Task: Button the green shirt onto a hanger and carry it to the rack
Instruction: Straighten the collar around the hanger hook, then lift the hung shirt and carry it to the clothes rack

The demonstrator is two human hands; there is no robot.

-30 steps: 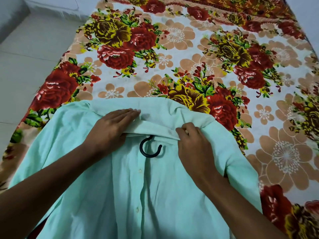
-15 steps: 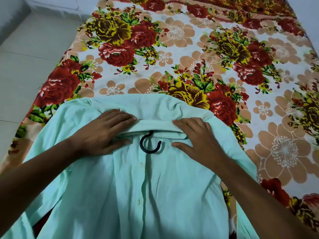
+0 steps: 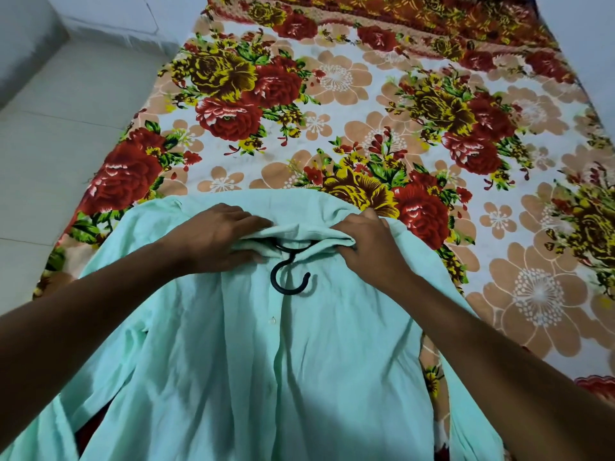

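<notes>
Head view: both hands, left hand (image 3: 216,237) and right hand (image 3: 369,247), grip green shirt (image 3: 266,361) collar over hanger (image 3: 289,277); collar-setting step, buttoning likely next.

Mint-green shirt (image 3: 266,377) flat on bed, black hanger (image 3: 289,277) (hook showing) inside.

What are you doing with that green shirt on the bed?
A person is fitting a light green button-up shirt onto a black plastic hanger whose hook pokes out at the neck. The shirt lies on a bed covered with a red and yellow floral bedsheet. The left hand and right hand both grip the collar, one on each side of the hook. One small button shows on the front.
</notes>
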